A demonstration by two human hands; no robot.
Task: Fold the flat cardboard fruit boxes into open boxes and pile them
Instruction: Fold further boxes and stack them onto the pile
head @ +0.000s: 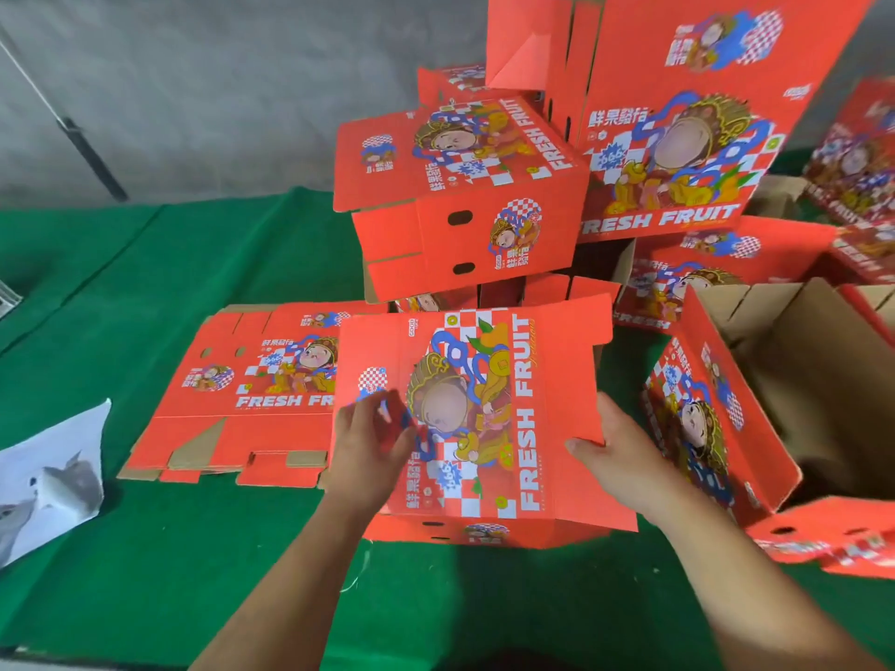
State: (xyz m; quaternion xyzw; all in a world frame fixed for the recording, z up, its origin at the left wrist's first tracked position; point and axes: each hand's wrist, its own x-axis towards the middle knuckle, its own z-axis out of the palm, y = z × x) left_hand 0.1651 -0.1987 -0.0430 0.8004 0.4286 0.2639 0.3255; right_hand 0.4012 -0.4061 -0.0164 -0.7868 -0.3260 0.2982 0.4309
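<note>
- The person holds a red box (484, 418) over the near edge of the green table (145, 283), printed panel up, so its sides and flaps hang free to be worked.
- The left hand (368, 443) lies on the left part of the top panel, fingers loosely bent; the blur hides whether they pinch the edge or only press. The right hand (615, 452) grips the right edge, thumb on top and fingers under, which probably steadies the box while a flap is turned.
- A flat blank (232, 399) lies just left of the held box, within easy reach, likely the next to fold.
- Folded boxes form a pile (465, 196) at the far side, one leaning on another, out of the working space.
- An open box (794, 380) stands tilted at the right, brown inside showing, perhaps waiting to be piled.
- A paper sheet (53, 481) lies at the near left, well apart from the work.
</note>
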